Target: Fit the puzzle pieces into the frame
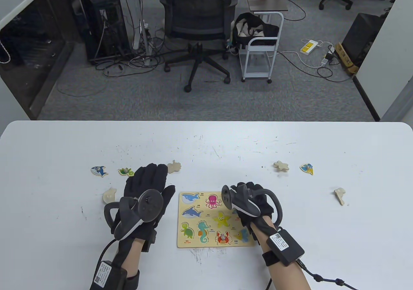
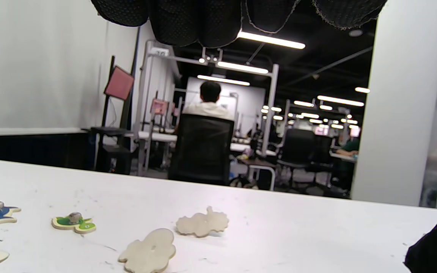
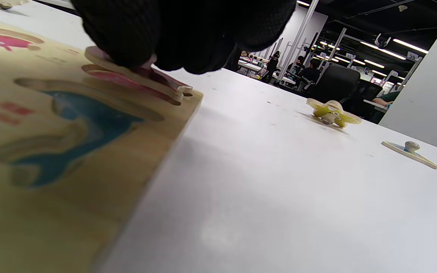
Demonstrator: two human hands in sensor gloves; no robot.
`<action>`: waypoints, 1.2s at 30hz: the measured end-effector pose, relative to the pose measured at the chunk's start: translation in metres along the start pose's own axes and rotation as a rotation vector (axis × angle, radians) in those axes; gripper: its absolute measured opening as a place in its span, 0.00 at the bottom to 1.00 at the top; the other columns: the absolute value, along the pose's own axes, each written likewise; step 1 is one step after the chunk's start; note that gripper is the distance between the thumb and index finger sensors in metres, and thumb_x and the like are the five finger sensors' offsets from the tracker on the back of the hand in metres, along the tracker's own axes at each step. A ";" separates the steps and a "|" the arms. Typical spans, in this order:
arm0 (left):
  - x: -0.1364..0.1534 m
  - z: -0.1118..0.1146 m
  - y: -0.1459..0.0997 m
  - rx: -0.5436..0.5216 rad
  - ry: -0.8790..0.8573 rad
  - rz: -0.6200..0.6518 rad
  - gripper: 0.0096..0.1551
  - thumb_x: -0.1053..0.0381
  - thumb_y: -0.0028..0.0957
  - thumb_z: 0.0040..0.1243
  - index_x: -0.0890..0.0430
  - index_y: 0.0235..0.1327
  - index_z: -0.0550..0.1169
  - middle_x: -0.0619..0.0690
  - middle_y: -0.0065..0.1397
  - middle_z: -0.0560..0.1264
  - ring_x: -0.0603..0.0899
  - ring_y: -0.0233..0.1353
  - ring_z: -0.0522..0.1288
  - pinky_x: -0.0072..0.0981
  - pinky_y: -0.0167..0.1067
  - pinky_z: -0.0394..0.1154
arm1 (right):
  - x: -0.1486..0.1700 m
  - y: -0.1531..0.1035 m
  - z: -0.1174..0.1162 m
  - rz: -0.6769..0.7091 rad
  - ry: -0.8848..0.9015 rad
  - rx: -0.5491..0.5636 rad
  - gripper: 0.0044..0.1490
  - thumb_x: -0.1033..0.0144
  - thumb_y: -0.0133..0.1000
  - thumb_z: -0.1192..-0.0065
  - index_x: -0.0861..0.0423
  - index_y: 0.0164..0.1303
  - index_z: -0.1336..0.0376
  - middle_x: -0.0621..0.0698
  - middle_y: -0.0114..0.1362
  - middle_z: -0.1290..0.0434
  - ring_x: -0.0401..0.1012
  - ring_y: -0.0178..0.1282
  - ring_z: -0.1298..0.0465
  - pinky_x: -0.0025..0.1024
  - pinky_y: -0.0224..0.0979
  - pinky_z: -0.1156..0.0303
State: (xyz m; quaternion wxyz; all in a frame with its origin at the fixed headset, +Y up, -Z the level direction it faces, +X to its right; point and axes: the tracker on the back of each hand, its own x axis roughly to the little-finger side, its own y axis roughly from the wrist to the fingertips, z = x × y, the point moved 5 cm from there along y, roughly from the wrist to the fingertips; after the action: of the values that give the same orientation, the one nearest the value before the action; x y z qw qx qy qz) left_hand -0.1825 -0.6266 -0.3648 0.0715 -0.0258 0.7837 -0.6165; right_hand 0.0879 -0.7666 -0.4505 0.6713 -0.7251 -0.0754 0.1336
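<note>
from the table view, your left hand (image 1: 146, 190) lies flat and released on the surface (image 1: 206, 141), fingers spread, just left of the puzzle frame (image 1: 213, 219). your right hand (image 1: 250, 202) sits over the frame's right edge, but the tracker hides its fingers here, so you cannot tell its grip. loose pieces lie far left: a shark piece (image 1: 99, 171), a turtle piece (image 1: 126, 171) and a blank piece (image 1: 174, 166) just beyond your left fingertips.

the left wrist view shows those pieces low on the surface, the blank piece (image 2: 202, 223) with another blank piece (image 2: 148, 251) nearer, and your fingers (image 2: 195, 21) touching none.

only the right wrist view shows your right fingers (image 3: 127, 34) pressing down on a pink piece (image 3: 139, 77) at the frame's (image 3: 70, 159) far right corner, tilted, not seated.
</note>
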 end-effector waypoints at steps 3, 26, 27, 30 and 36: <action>-0.001 0.000 0.000 0.001 0.003 0.001 0.41 0.28 0.57 0.50 0.39 0.85 0.63 0.50 0.89 0.66 0.63 0.86 0.65 0.61 0.80 0.63 | 0.000 0.000 -0.001 -0.001 0.004 -0.001 0.26 0.53 0.48 0.26 0.35 0.57 0.30 0.37 0.65 0.22 0.38 0.61 0.20 0.40 0.71 0.27; -0.004 0.003 0.001 0.027 0.014 0.008 0.41 0.28 0.57 0.50 0.39 0.85 0.63 0.50 0.89 0.67 0.62 0.86 0.65 0.60 0.80 0.64 | 0.003 -0.002 -0.007 -0.012 0.057 -0.013 0.26 0.52 0.48 0.28 0.35 0.59 0.31 0.37 0.65 0.22 0.38 0.61 0.20 0.40 0.70 0.26; -0.003 0.003 0.001 0.026 0.012 0.008 0.41 0.28 0.57 0.50 0.39 0.85 0.63 0.50 0.89 0.67 0.63 0.86 0.65 0.60 0.80 0.64 | 0.003 -0.002 -0.007 -0.012 0.059 -0.016 0.27 0.52 0.48 0.28 0.35 0.59 0.32 0.38 0.65 0.22 0.38 0.61 0.20 0.40 0.70 0.26; -0.003 0.003 0.001 0.026 0.011 0.008 0.41 0.28 0.57 0.50 0.39 0.85 0.63 0.50 0.89 0.67 0.63 0.86 0.66 0.61 0.80 0.64 | 0.003 -0.003 -0.007 -0.012 0.070 -0.027 0.27 0.51 0.48 0.29 0.35 0.60 0.32 0.38 0.66 0.23 0.39 0.62 0.20 0.40 0.70 0.26; -0.003 0.003 0.001 0.029 0.013 0.006 0.41 0.28 0.57 0.50 0.39 0.85 0.64 0.50 0.89 0.67 0.63 0.85 0.66 0.61 0.80 0.64 | 0.022 -0.003 0.003 -0.008 0.160 -0.068 0.32 0.46 0.49 0.32 0.35 0.66 0.35 0.39 0.73 0.26 0.41 0.69 0.23 0.44 0.74 0.29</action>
State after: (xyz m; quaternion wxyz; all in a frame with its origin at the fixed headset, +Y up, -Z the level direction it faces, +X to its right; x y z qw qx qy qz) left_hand -0.1795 -0.6291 -0.3664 0.0685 -0.0184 0.7750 -0.6279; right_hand 0.1084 -0.7570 -0.4493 0.6509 -0.7554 -0.0288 0.0699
